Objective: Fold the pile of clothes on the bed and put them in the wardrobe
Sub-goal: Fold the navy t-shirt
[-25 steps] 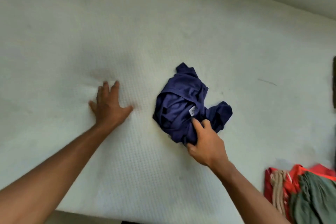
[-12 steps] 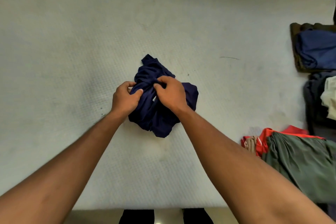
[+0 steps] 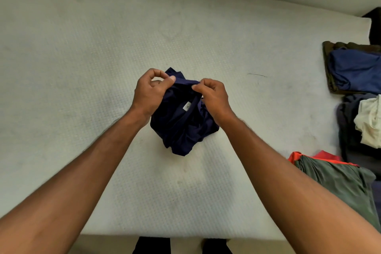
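A crumpled navy blue garment [image 3: 181,128] with a small white label lies bunched in the middle of the white mattress [image 3: 82,57]. My left hand [image 3: 151,93] pinches its upper edge on the left. My right hand [image 3: 213,97] pinches the same edge on the right, a short way from the left. The cloth hangs in folds below both hands, so its shape is hidden.
At the right edge lie other clothes: a blue piece on an olive one [image 3: 354,68], a dark heap with a cream cloth [image 3: 369,121], and a green garment over a red one [image 3: 338,181]. The mattress's near edge runs along the bottom.
My left hand came off the mattress and joined the right on the navy garment. Both hands now pinch its top edge higher up, slightly apart.
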{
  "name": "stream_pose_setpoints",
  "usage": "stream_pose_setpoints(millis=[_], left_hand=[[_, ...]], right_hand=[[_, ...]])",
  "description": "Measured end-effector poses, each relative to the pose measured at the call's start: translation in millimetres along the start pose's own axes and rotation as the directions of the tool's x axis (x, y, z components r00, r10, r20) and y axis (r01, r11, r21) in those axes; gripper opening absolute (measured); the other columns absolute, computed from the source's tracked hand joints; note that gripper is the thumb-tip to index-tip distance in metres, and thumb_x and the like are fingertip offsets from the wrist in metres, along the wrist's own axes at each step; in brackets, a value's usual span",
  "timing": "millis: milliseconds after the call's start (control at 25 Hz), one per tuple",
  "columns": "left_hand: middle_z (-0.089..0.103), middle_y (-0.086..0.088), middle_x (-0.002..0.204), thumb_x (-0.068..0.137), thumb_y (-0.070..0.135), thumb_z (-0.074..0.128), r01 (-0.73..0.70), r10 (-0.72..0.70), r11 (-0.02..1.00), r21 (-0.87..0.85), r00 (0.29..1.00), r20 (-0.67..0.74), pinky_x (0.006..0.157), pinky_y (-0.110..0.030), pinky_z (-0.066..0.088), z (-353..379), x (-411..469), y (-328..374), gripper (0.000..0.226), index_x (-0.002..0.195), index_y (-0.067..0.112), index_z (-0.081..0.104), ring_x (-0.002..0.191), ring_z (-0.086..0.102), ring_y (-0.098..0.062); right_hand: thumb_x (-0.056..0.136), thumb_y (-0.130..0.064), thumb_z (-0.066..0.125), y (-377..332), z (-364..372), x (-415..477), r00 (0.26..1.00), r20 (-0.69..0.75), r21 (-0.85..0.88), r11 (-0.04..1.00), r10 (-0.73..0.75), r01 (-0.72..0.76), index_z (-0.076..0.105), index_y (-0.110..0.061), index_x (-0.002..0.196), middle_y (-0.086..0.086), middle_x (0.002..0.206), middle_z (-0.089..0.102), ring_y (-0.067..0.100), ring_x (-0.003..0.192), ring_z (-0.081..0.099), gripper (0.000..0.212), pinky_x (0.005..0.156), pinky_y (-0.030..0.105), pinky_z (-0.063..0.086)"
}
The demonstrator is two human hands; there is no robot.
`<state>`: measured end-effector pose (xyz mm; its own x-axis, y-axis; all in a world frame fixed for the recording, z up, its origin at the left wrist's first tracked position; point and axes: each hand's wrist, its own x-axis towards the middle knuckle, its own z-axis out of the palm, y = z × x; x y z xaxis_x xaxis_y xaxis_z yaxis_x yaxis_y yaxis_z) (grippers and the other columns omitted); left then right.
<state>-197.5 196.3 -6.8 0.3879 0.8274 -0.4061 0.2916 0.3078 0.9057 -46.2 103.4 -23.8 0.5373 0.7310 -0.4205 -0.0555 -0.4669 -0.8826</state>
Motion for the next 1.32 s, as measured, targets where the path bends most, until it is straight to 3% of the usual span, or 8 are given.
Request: stream_pose_setpoints(millis=[280, 480, 640, 880, 960, 1040, 1120, 1320], left_hand=[[0.07, 0.004, 0.087, 0.084, 0.041, 0.077, -0.046, -0.051, 0.866, 0.498, 0.983, 0.179, 0.072, -0.034, 0.059, -15.9, -20.0, -38.1, 0.028, 0.099, 0.02, 0.066, 0.08, 0.068, -0.013], [0.058, 0.006, 0.066, 0.084, 0.017, 0.067, -0.125, 0.09, 0.79, 0.6, 0.992, 0.089, 0.06, -0.032, 0.046, -19.6, -26.2, -27.4, 0.016, 0.074, 0.019, 0.054, 0.06, 0.054, -0.013], [0.056, 0.003, 0.076, 0.09, 0.012, 0.054, -0.006, 0.11, 0.932, 0.363, 0.958, -0.265, 0.064, -0.035, 0.044, -14.2, -13.2, 3.5, 0.0, 0.09, 0.013, 0.053, 0.066, 0.05, -0.013], [0.062, 0.0, 0.089, 0.098, 0.026, 0.056, 0.0, -0.028, 0.986, -0.168, 0.987, -0.161, 0.074, -0.03, 0.047, 11.9, -14.3, 40.9, 0.011, 0.098, 0.015, 0.058, 0.082, 0.056, -0.013], [0.063, 0.009, 0.077, 0.089, 0.043, 0.071, -0.129, 0.133, 0.983, 0.128, 0.991, -0.022, 0.068, -0.023, 0.046, 6.7, -14.8, 38.5, 0.028, 0.083, 0.018, 0.058, 0.069, 0.056, -0.006], [0.066, 0.015, 0.077, 0.076, 0.057, 0.077, -0.279, 0.166, 0.748, 0.602, 0.957, 0.238, 0.066, -0.025, 0.05, -5.3, -13.2, 29.8, 0.034, 0.086, 0.027, 0.065, 0.071, 0.061, -0.003], [0.067, 0.013, 0.077, 0.076, 0.057, 0.066, -0.353, 0.106, 0.533, 0.769, 0.929, 0.353, 0.069, -0.034, 0.053, -20.5, -15.1, 23.0, 0.028, 0.086, 0.031, 0.066, 0.076, 0.065, -0.014], [0.067, 0.001, 0.086, 0.076, 0.011, 0.052, -0.2, 0.312, 0.684, 0.701, 0.949, -0.033, 0.073, -0.037, 0.05, -55.4, -9.6, 20.4, 0.034, 0.103, 0.024, 0.067, 0.079, 0.059, -0.026]], right_hand=[[0.098, -0.022, 0.062, -39.9, 5.6, 34.6, 0.983, -0.179, 0.053, 0.998, 0.035, -0.026, 0.053, -0.022, 0.068, -0.005, 0.068, 0.054, 0.008, 0.063, 0.049, 0.031, 0.063, 0.024, 0.042], [0.104, -0.03, 0.055, -51.7, -22.5, 43.9, 0.947, -0.321, -0.022, 0.999, -0.034, 0.029, 0.053, -0.022, 0.078, -0.01, 0.072, 0.05, 0.006, 0.065, 0.044, 0.027, 0.064, 0.024, 0.039], [0.101, -0.028, 0.057, -70.0, -47.6, 39.9, 0.922, -0.362, -0.124, 0.987, -0.138, 0.1, 0.049, -0.021, 0.072, -0.011, 0.064, 0.044, 0.007, 0.06, 0.039, 0.031, 0.063, 0.026, 0.036], [0.098, -0.034, 0.061, -83.0, -100.9, 21.5, 0.903, -0.311, -0.247, 0.942, -0.298, 0.226, 0.043, -0.024, 0.061, -0.015, 0.054, 0.037, 0.007, 0.057, 0.036, 0.043, 0.058, 0.026, 0.032], [0.098, -0.035, 0.061, -73.9, -117.8, 15.1, 0.903, -0.258, -0.402, 0.888, -0.344, 0.223, 0.036, -0.022, 0.057, -0.012, 0.051, 0.033, 0.008, 0.053, 0.032, 0.049, 0.056, 0.028, 0.029], [0.098, -0.036, 0.059, -59.3, -134.9, 8.1, 0.906, -0.222, -0.544, 0.817, -0.361, 0.192, 0.037, -0.02, 0.058, -0.008, 0.053, 0.035, 0.011, 0.053, 0.034, 0.048, 0.056, 0.033, 0.031], [0.098, -0.038, 0.058, -42.5, -150.7, -2.4, 0.915, -0.175, -0.611, 0.769, -0.362, 0.188, 0.041, -0.019, 0.058, -0.006, 0.052, 0.039, 0.013, 0.052, 0.038, 0.047, 0.057, 0.034, 0.033], [0.089, -0.062, 0.067, -13.1, -161.3, -35.8, 0.89, 0.235, -0.75, 0.51, -0.391, 0.422, 0.057, -0.025, 0.069, -0.009, 0.054, 0.048, 0.013, 0.053, 0.046, 0.043, 0.052, 0.025, 0.034]])
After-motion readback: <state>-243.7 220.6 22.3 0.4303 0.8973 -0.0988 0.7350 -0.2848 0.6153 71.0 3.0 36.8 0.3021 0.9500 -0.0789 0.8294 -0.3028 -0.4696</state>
